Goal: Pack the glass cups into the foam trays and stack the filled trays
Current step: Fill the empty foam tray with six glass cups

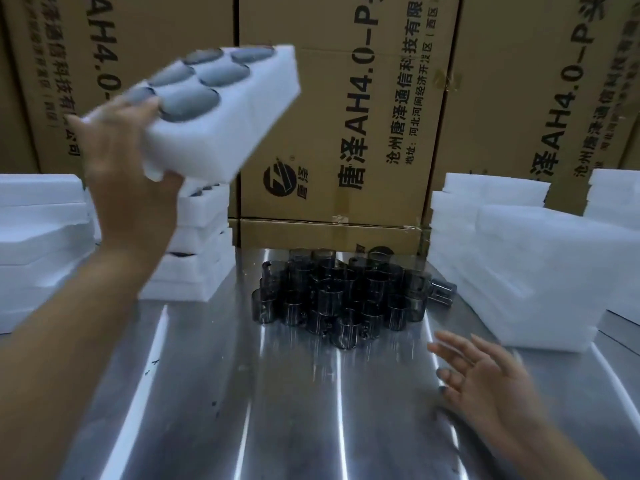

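Writing: the centre carton (346, 116) reads "唐泽AH4.0-P" in big print beside a round logo, with a smaller line starting "沧州唐泽通信科技有限" and an address starting "地址:河北河间".
Cut-off print: the same lettering on the neighbouring cartons runs off at the frame edges.
Left hand (128, 161): it grips the near end of a foam tray (221, 133), thumb on top and fingers underneath.
Tray: it is in the air, tilted and motion-blurred, with dark rounds filling its wells.
Tray stack (197, 251): it sits on the table below the lifted tray, partly hidden by the forearm.
Right hand (485, 375): it is open with fingers spread, holding nothing, low over the steel table (277, 410).
Glass cups (339, 292): a dark, see-through cluster stands mid-table, too overlapped to count.
Foam blocks (519, 271): white piles on the right, their wells not visible.
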